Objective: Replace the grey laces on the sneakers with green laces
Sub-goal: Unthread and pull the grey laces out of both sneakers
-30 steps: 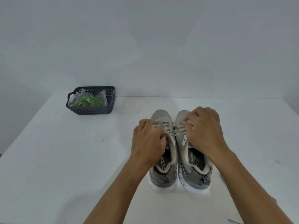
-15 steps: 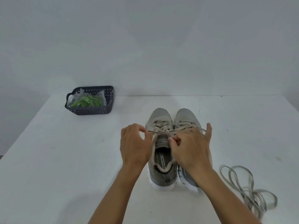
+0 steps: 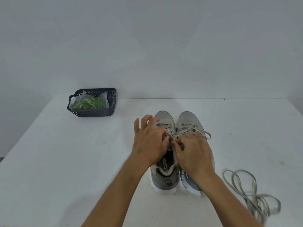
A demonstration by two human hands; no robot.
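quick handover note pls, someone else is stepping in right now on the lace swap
Left hand: fingers spread, resting on the left sneaker, thumb at its lace.
Right hand: pinching the grey lace over the left sneaker's tongue.
Right sneaker: lace looks loosened, partly hidden.
Loose grey lace: piled on the table, right.
Green laces: bagged in the dark basket, far left.
Left: finish unlacing, thread green.

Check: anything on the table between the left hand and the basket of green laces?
Nothing visible. The left hand is at the left sneaker; the basket with the green laces sits far left, with bare table between them. The loose grey lace lies on the right, away from that path.
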